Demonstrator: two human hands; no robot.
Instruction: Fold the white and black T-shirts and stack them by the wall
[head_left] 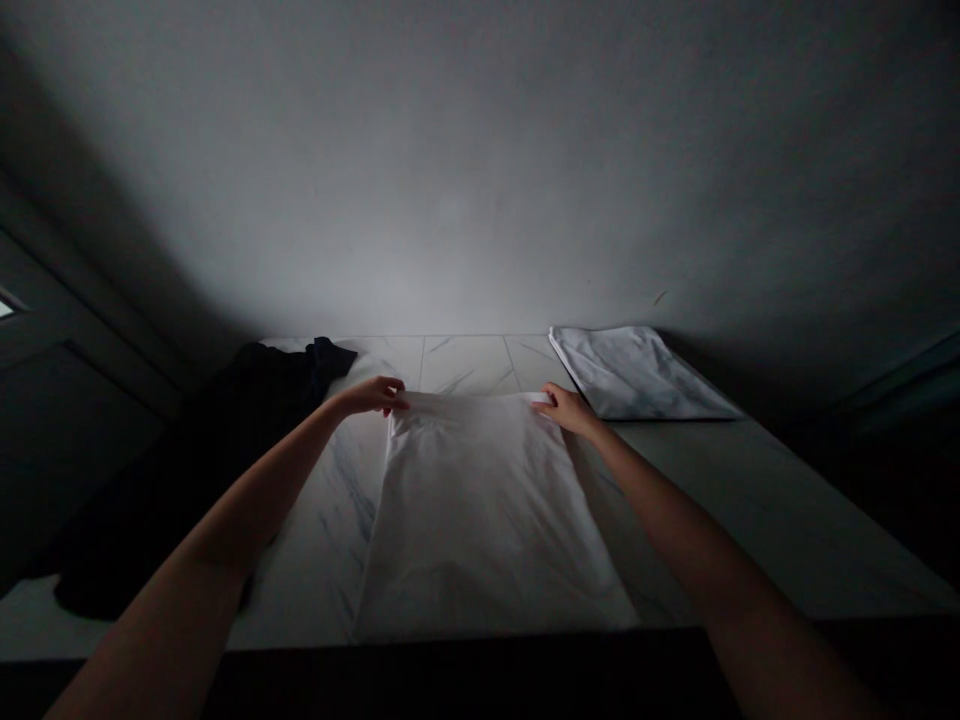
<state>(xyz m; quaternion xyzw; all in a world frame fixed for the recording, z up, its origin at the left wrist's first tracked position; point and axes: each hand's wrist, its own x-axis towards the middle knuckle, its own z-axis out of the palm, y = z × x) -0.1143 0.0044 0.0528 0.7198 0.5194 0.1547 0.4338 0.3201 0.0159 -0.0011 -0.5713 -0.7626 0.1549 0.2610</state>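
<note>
The left grip (pixel 377 396) and the right grip (pixel 568 409) are each clamped, thumb against fingers, on a far corner of the white cloth (pixel 487 510). The cloth extends from between both grips toward the near edge of the worktop (pixel 720 490). Dark fabric (pixel 217 440) lies left of the left grip; a folded pale cloth (pixel 637 370) lies beyond the right grip, to its right. The step in hand appears to be edge alignment; the next move likely calls for even tension at both corners.
</note>
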